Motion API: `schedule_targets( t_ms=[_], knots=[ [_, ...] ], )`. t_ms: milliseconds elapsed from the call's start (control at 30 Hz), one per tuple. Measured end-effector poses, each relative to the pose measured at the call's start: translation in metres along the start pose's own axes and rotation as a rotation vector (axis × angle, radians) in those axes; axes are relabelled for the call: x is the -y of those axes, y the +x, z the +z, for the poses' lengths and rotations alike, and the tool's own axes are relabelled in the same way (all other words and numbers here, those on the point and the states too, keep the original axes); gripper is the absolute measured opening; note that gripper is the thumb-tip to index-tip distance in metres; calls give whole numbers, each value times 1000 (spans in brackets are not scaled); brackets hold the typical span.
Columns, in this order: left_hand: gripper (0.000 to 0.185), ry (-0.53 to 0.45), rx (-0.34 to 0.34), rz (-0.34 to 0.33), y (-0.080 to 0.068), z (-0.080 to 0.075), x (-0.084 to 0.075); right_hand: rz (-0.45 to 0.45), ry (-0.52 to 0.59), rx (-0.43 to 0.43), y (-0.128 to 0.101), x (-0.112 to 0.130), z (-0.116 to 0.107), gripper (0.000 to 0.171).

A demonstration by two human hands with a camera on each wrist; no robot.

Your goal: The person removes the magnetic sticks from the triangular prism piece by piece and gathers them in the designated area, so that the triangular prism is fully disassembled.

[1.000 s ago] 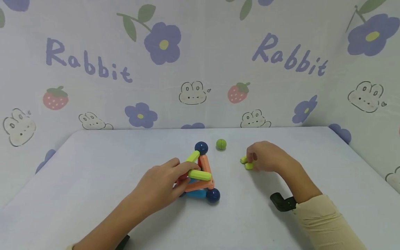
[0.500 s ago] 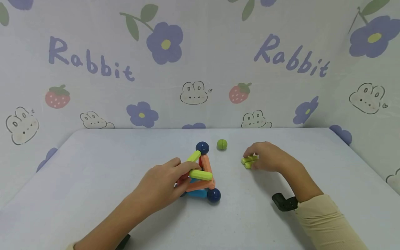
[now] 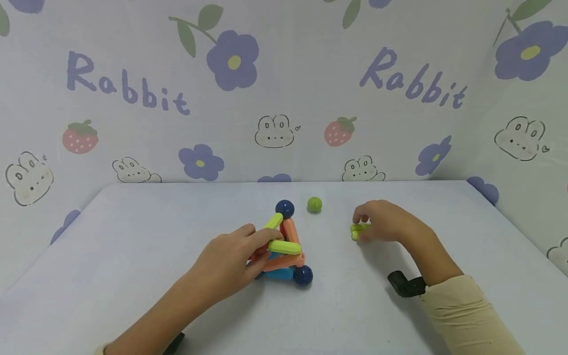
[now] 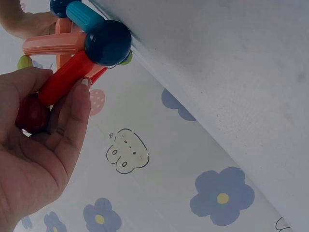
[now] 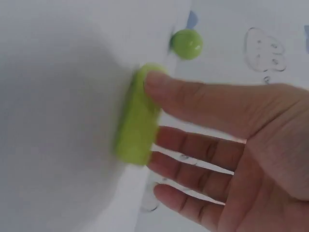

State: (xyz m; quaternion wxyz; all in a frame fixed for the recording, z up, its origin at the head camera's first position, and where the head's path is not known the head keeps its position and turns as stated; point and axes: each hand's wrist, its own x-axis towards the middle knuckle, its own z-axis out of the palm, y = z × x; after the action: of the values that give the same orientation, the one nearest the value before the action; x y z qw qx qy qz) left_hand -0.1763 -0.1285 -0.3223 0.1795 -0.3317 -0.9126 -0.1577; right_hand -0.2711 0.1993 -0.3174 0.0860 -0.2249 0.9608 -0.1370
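My left hand (image 3: 228, 256) grips the top of a pyramid-like frame of magnetic rods and balls in mid-table. In the left wrist view, its fingers wrap a dark red ball (image 4: 34, 113) and a red rod (image 4: 67, 77). Navy balls (image 3: 285, 209) form the corners, joined by orange rods (image 3: 291, 231) and a blue rod (image 3: 280, 273). A lime rod (image 3: 285, 247) sticks out to the right from the top. Farther right, my right hand (image 3: 386, 221) pinches lime rods (image 3: 356, 231) low at the tabletop, thumb along one lime rod (image 5: 137, 121) in the right wrist view.
A lime green ball (image 3: 314, 204) sits on the white table (image 3: 133, 236) behind the frame, left of my right hand. A patterned curtain (image 3: 284, 88) hangs along the table's back edge. A black wrist device (image 3: 405, 284) juts out beneath the right wrist.
My right hand has drawn the lime rods slightly to the right, and they now lie closer together, side by side. My left hand holds the frame in the same place.
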Motion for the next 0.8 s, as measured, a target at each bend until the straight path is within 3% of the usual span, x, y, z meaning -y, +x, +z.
schedule_targets(
  t_ms=[100, 233, 400, 500, 600, 800],
  knots=[
    [35, 5, 0, -10, 0, 0, -1, -98, 83, -33, -3, 20, -5, 23],
    [36, 6, 3, -20, -1, 0, -1, -297, 210, -119, -14, 64, -9, 18],
    [48, 8, -3, -12, -1, 0, 0, -471, 160, -213, -24, 114, 3, 19],
    [55, 13, -7, -17, 0, 1, 0, -509, 112, -285, -23, 127, 13, 17],
    [57, 15, -17, -14, -1, 1, 0, -522, 155, -317, -21, 129, 18, 16],
    [56, 7, -10, 4, -1, 1, -1, -509, 310, -216, -21, 123, 14, 14]
  ],
)
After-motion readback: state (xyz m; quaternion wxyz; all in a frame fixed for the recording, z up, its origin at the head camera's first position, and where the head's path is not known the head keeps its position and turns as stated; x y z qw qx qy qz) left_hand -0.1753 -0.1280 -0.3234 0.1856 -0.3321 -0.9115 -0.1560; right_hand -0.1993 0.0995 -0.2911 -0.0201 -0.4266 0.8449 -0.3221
